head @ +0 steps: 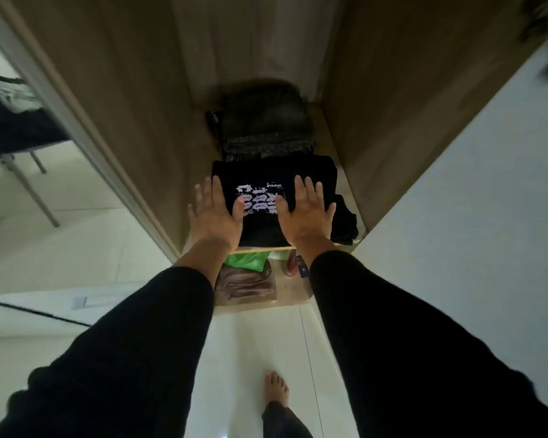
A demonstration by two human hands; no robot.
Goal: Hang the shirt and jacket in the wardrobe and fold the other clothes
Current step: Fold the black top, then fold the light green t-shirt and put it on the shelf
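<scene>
A folded black T-shirt with white lettering lies on a wooden shelf inside the wardrobe. My left hand lies flat, fingers spread, on the shirt's left edge. My right hand lies flat on its right part. Neither hand grips anything. Behind the shirt sits a stack of folded dark clothes. More dark fabric lies to the right of the shirt.
Below the shelf are a green bag, a brown garment in clear wrap and small items. Wardrobe side panels stand left and right. A chair with dark clothing stands at far left. My bare foot is on the pale floor.
</scene>
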